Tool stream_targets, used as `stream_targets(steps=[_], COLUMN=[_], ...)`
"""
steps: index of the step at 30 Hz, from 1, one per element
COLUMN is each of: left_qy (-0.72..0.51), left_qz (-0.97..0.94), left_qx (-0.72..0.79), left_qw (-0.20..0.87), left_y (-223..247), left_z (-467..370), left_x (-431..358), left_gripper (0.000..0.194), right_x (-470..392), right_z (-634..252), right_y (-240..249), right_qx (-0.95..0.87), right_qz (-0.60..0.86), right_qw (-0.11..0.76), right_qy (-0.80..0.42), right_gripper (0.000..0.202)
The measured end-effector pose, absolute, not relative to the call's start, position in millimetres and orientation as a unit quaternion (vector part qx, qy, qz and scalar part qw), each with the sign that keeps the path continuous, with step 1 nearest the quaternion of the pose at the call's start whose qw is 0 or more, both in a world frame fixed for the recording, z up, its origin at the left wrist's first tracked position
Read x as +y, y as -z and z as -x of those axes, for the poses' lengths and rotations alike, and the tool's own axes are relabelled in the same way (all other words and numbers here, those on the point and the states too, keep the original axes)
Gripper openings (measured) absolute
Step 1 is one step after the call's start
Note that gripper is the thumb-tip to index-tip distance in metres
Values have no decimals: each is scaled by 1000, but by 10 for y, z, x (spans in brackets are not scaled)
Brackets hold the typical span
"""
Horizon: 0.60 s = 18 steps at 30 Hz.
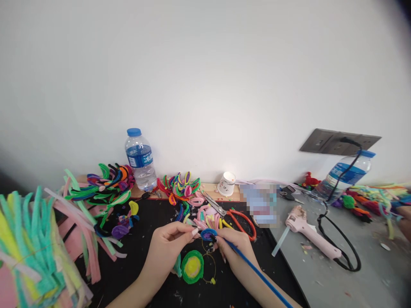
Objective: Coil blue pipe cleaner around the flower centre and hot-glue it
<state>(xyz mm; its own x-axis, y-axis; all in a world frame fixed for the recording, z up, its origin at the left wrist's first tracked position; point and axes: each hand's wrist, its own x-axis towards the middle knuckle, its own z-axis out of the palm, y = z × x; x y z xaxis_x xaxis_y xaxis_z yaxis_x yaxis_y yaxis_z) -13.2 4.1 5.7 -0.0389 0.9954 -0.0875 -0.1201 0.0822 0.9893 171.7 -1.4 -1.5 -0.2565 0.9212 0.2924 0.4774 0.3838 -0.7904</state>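
Observation:
My right hand [236, 250] pinches a small blue and purple coil [208, 235] of fuzzy stem. From the coil a long blue stem [257, 272] trails over my right forearm toward the lower right. My left hand [171, 244] has thumb and fingertips pressed together just left of the coil; whatever lies between them is too small to make out. Below the hands, a green disc with a yellow centre [192, 266] rests on the black mat [160, 295], beside a thin wire ring [214, 267].
Red-handled scissors [242, 223] lie behind my hands near a paper cup [226, 184]. Fuzzy stem bundles [35, 244] fill the left. A pink glue gun [313, 235] with a black cord sits right. Water bottles [141, 160] stand by the wall. Another person's hand [405, 220] shows at the right edge.

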Motion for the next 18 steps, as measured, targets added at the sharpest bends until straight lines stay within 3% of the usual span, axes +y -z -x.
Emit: stream_targets(steps=[18], left_qy=[-523], left_qz=[-454], left_qx=[462], left_qw=[554], left_y=[-47], left_z=[118], left_x=[68], left_gripper=[18], right_x=[0], right_z=[-1726], right_y=[29], right_qx=[-747], right_qz=[470], right_qw=[376], right_qy=[-282], right_gripper=[31])
